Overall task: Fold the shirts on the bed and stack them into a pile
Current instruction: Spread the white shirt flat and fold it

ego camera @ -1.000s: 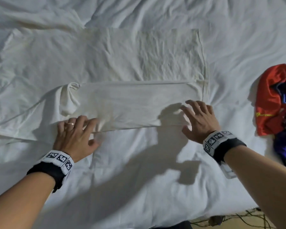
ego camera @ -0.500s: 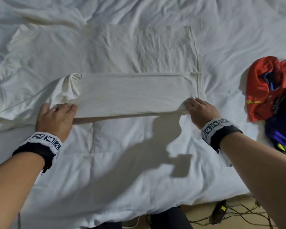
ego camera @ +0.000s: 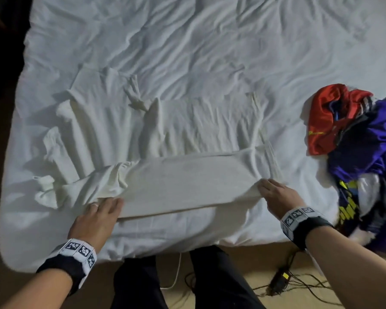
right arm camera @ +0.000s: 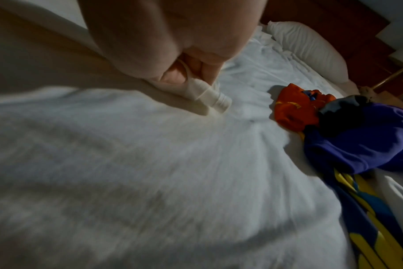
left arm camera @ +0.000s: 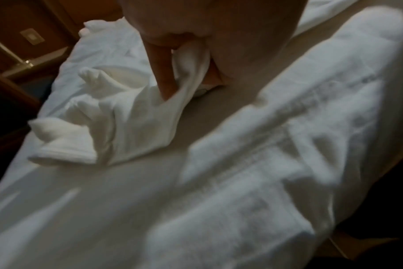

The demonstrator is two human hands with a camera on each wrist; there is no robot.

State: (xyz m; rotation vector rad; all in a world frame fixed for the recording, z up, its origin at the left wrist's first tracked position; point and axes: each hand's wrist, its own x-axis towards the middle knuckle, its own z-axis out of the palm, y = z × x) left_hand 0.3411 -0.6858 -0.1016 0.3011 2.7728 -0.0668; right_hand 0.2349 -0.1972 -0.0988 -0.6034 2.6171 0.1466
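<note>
— Where the right fingers (right arm camera: 173, 76) curl in, what sits between them?

— A pinched fold of the white shirt (ego camera: 183, 184), at its near right corner. The right hand (ego camera: 276, 197) grips it with thumb and fingers closed tight round the cloth; a ribbed edge pokes out just past the fingertips.

— And the left hand (ego camera: 98, 217)?

— Its fingers (left arm camera: 163, 72) are tucked into the bunched fabric at the shirt's near left end, 1 finger pressed down along the cloth — holding it, not spread. A ring shows on 1 finger.

— Between the 2 hands?

— The folded-over band of the shirt stretches from one grip to the other, lying on the bed (ego camera: 187, 52). Beyond the fingers, the rest of the shirt is rumpled in ridges, with a sleeve crumpled out past the left hand.

— Farther out?

— Off to the right of the right hand, well apart from the white shirt, lies a heap of unfolded clothes: a red shirt (ego camera: 325, 121) touching a purple shirt (ego camera: 370, 152) with yellow print. Nearer than the wrists, cables (ego camera: 299, 286) trail on the floor.
</note>
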